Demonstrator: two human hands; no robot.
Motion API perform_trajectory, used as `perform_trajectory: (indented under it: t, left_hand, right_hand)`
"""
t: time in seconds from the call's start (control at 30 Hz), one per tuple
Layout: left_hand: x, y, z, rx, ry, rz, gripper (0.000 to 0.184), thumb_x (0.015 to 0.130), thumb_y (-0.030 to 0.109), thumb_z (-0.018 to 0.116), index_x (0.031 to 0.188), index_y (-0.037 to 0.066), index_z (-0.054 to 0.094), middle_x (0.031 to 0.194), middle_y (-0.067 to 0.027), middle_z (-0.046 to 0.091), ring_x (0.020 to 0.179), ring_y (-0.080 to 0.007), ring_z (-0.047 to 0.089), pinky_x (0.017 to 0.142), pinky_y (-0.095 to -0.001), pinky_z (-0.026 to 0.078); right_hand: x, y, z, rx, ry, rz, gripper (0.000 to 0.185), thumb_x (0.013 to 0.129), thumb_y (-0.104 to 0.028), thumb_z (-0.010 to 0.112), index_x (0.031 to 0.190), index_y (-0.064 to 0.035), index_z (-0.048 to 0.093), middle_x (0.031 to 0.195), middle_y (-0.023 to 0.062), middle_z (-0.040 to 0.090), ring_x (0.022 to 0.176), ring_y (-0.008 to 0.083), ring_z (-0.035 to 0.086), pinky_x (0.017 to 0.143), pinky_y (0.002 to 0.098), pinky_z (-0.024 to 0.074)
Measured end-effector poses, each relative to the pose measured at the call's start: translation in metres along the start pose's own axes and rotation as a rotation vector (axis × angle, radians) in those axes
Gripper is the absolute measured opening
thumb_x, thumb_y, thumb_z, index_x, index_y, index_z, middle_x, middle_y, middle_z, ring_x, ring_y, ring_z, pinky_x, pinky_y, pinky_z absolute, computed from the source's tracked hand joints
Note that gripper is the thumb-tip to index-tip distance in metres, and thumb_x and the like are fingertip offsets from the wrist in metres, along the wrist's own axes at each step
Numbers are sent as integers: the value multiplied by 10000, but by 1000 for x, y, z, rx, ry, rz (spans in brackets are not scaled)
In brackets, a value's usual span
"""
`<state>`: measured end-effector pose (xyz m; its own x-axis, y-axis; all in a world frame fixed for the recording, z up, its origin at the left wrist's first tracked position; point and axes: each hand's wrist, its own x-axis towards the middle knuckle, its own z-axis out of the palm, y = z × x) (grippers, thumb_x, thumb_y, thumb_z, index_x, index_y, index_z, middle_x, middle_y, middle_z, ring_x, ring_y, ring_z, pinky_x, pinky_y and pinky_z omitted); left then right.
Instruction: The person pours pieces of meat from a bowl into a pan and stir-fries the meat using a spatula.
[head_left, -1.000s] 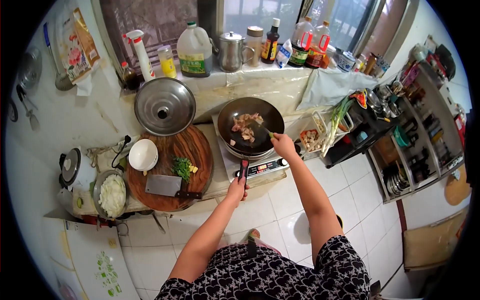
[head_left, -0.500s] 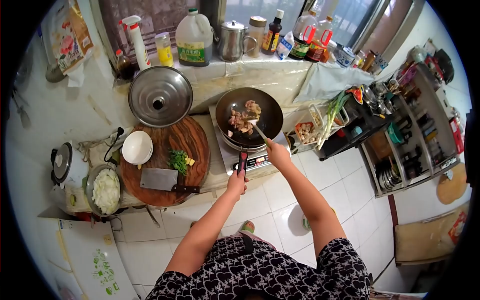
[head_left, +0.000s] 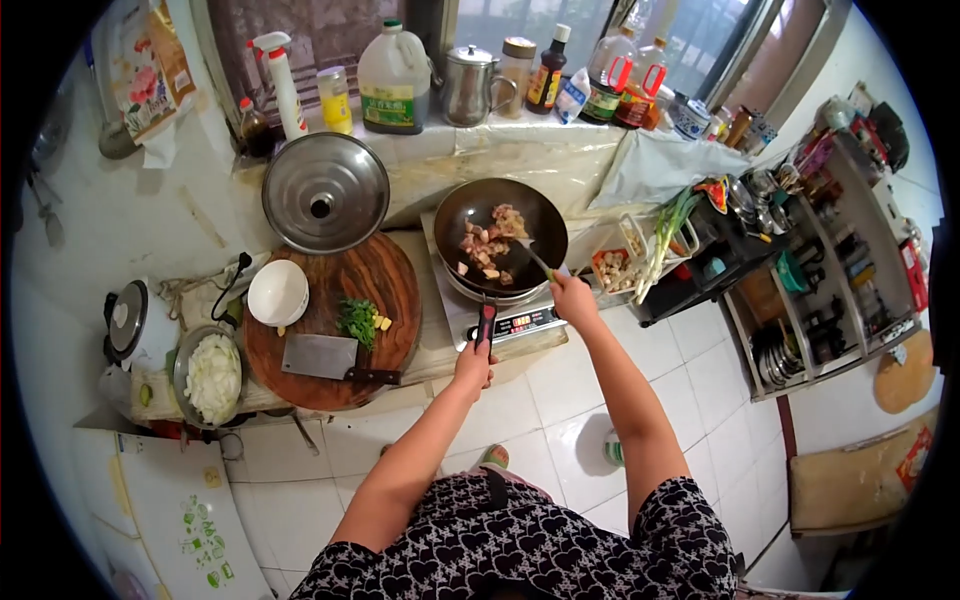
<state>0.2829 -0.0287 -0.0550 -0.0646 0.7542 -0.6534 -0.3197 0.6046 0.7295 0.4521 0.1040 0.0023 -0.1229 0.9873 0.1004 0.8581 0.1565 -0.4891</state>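
Observation:
A dark wok point(head_left: 545, 225) sits on the induction cooker point(head_left: 462, 322), with pieces of meat point(head_left: 484, 244) in its middle and left part. My left hand point(head_left: 474, 369) is closed round the wok's black and red handle. In my right hand point(head_left: 575, 299) is the handle of a spatula point(head_left: 538, 260), whose blade rests in the wok by the right side of the meat. To the left, a round wooden board point(head_left: 390, 275) holds a cleaver point(head_left: 318, 356), chopped greens point(head_left: 356, 321), a few yellow pieces and a white bowl point(head_left: 278, 293).
A metal lid point(head_left: 325, 190) leans on the wall behind the board. Bottles and a steel pot point(head_left: 468, 86) line the sill. A bowl of sliced white vegetable point(head_left: 213, 380) stands far left. Right of the cooker are baskets point(head_left: 615, 272), green onions point(head_left: 668, 240) and a shelf rack point(head_left: 850, 275).
The spatula has moved within the wok, and the meat has shifted and spread leftward. My right hand went left, then back slightly right. My left hand keeps its hold. The view has shifted a little.

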Motion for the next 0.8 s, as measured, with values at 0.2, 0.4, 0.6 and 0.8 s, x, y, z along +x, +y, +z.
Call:
perform_trajectory:
  t: [0.2,0.4,0.6,0.8]
  left_hand:
    - [0,4,-4,0,-16,-15,238,912,316,387,1027,109,417,775,-24,511,483,-87,393,362,-218,320]
    - [1,3,-5,-33,-26,-27,242,912,310,388,1040,106,415,773,-23,509,482,-84,382,361,-212,308]
    - [-2,5,-5,-59,-24,-51,237,913,311,390,1046,116,418,789,-19,508,493,-85,375,360,-213,298]
    - [-2,6,-3,-48,-23,-43,244,916,313,387,1057,116,417,791,-18,505,499,-86,378,364,-216,298]
  right_hand:
    - [48,-24,1,119,128,58,308,792,-238,544,1040,-65,602,858,216,602,825,367,574,733,409,458]
    - [17,-14,42,-20,1,4,271,805,-230,531,1033,-95,589,839,189,604,793,379,571,686,461,453]
    - [-15,5,-32,-49,-165,-80,302,789,-232,540,1070,-136,592,858,191,606,789,347,580,697,420,456]
    - [-42,-21,-112,-88,-353,-51,299,779,-191,566,1060,-91,596,796,162,618,720,280,595,666,339,454]
